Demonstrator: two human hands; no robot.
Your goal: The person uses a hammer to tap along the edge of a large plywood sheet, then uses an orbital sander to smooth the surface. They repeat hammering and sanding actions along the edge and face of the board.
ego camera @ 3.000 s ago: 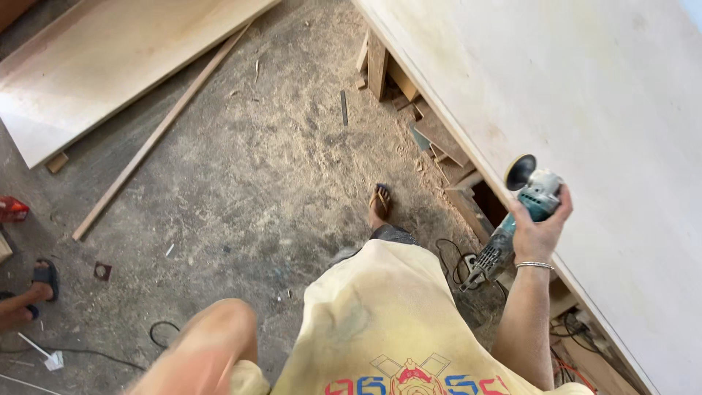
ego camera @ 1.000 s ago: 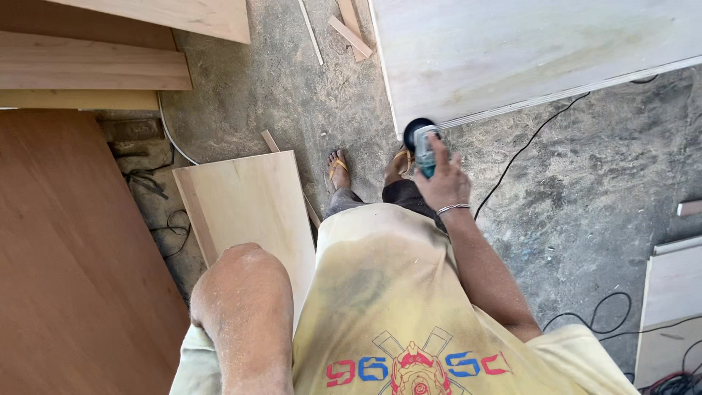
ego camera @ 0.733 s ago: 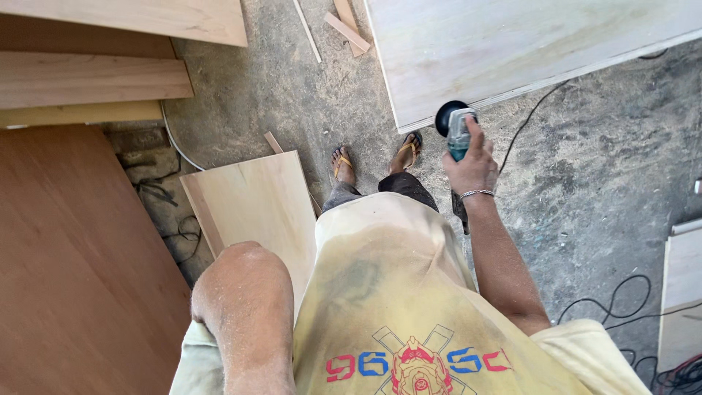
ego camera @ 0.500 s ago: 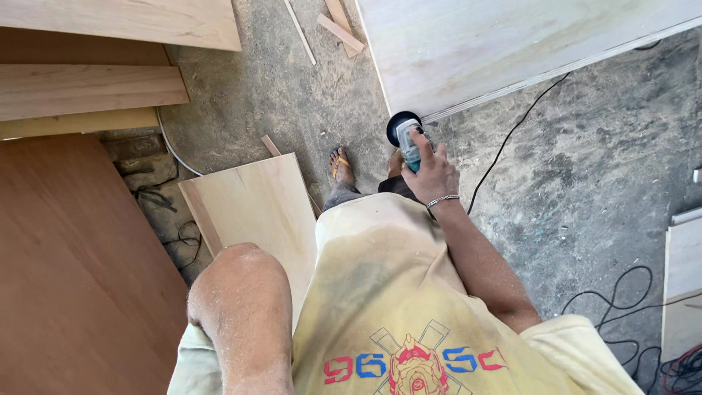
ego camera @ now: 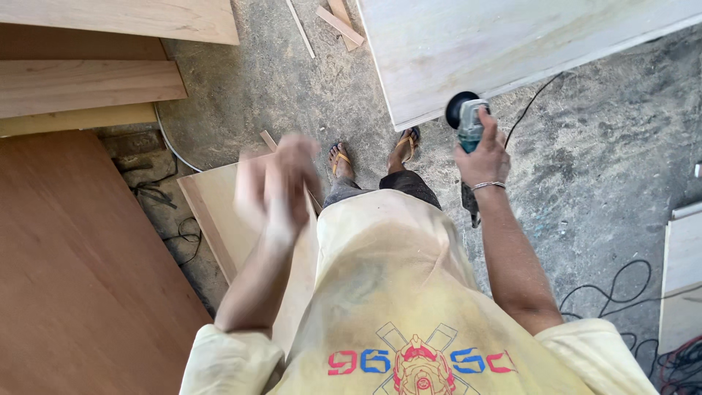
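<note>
My right hand (ego camera: pixel 483 154) grips a teal and black angle grinder (ego camera: pixel 466 121), its round black disc close to the near edge of a large pale wooden panel (ego camera: pixel 504 44). The grinder's black cord (ego camera: pixel 528 102) trails across the concrete floor. My left hand (ego camera: pixel 281 183) is raised in front of me, blurred by motion, fingers loosely apart and holding nothing. It hangs above a small light plywood board (ego camera: pixel 227 219) lying on the floor. My feet in sandals (ego camera: pixel 373 153) stand between the board and the panel.
A big reddish-brown sheet (ego camera: pixel 73 271) fills the lower left. Stacked light planks (ego camera: pixel 88 80) lie at the upper left. Wood offcuts (ego camera: pixel 336 18) sit near the top. Tangled cables (ego camera: pixel 636 292) run over the floor at the right, beside another pale board (ego camera: pixel 684 271).
My left arm has swung up from my side, so the hand is now raised and blurred. The grinder hand shifted right, staying near the panel's edge.
</note>
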